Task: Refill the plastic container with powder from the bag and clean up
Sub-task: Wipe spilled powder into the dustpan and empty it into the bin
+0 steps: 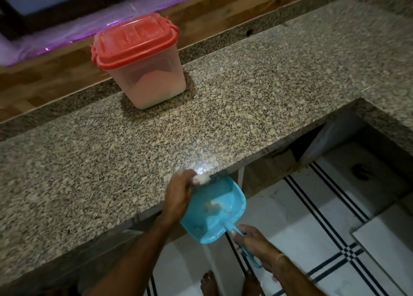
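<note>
Blue dustpan [214, 208] handle in curled right fingers [242, 234]; pan below left fingers [190, 177], their hold unclear.

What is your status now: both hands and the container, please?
Right hand grips dustpan handle, pan below counter edge. Left hand at edge, touching something white, grip unclear. Container lidded, powder inside. Nothing between hand and pan.

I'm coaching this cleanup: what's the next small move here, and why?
Probably draw the left hand over the counter edge towards the blue dustpan. The right hand holds the pan by its handle just below that edge. The left hand sits at the lip with something whitish at its fingertips, and a little powder lies in the pan.
</note>
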The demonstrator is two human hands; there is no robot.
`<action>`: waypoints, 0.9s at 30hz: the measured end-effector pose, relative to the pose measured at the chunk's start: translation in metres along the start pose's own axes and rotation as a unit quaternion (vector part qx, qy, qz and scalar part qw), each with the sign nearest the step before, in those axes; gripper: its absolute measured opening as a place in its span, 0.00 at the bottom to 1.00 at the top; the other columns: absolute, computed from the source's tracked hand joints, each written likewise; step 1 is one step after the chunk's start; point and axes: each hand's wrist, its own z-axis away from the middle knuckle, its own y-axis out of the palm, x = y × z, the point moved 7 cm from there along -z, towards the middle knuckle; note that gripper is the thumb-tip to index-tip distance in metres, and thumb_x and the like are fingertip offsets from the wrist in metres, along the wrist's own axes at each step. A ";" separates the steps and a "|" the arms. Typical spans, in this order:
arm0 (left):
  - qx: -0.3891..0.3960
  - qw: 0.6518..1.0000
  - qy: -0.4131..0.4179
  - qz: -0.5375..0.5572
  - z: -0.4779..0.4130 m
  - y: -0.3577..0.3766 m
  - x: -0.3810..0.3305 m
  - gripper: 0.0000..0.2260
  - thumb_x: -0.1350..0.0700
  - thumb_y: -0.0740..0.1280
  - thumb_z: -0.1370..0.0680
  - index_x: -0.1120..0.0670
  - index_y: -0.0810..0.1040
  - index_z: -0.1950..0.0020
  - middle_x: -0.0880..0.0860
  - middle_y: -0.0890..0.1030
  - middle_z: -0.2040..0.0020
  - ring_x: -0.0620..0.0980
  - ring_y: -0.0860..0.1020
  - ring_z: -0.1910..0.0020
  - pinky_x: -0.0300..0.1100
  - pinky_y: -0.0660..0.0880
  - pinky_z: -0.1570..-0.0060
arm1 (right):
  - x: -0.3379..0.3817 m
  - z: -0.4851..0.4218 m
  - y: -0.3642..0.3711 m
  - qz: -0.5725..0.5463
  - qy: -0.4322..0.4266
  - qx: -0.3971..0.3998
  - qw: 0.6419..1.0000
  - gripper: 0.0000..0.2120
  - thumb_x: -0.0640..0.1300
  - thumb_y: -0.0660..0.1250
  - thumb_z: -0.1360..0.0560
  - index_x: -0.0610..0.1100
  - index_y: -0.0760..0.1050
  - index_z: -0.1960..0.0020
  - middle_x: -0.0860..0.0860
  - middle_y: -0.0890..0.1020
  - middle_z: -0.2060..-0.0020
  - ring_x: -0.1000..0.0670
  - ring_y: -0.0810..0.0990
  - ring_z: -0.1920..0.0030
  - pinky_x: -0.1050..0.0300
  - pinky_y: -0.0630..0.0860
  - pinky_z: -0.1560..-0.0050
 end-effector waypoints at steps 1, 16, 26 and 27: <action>-0.032 0.999 -0.027 -0.012 -0.003 -0.011 0.013 0.10 0.55 0.61 0.15 0.54 0.81 0.50 0.51 0.79 0.52 0.48 0.76 0.56 0.41 0.73 0.61 | 0.001 0.000 0.000 -0.001 -0.003 0.000 1.000 0.11 0.52 0.66 0.17 0.44 0.80 0.46 0.51 0.80 0.64 0.55 0.78 0.63 0.59 0.78 0.56; 0.002 0.999 0.016 -0.036 -0.003 0.062 -0.020 0.06 0.54 0.67 0.17 0.53 0.82 0.44 0.50 0.77 0.50 0.49 0.74 0.51 0.42 0.67 0.56 | -0.013 0.006 -0.005 0.028 0.008 -0.008 1.000 0.12 0.51 0.66 0.17 0.42 0.79 0.49 0.49 0.80 0.64 0.53 0.78 0.62 0.56 0.77 0.56; -0.089 0.984 -0.120 0.098 0.100 0.037 0.069 0.12 0.44 0.59 0.22 0.48 0.74 0.60 0.44 0.71 0.63 0.42 0.70 0.64 0.41 0.58 0.63 | -0.032 0.014 0.034 0.124 0.030 0.047 0.991 0.13 0.52 0.65 0.16 0.42 0.78 0.48 0.48 0.81 0.63 0.53 0.78 0.63 0.61 0.75 0.60; -0.108 0.978 -0.144 0.109 0.109 0.030 0.079 0.11 0.45 0.59 0.21 0.48 0.74 0.61 0.44 0.71 0.63 0.41 0.70 0.64 0.41 0.57 0.63 | -0.032 0.017 0.045 0.135 0.029 0.057 0.989 0.12 0.50 0.65 0.16 0.42 0.78 0.50 0.47 0.80 0.63 0.54 0.78 0.63 0.62 0.75 0.61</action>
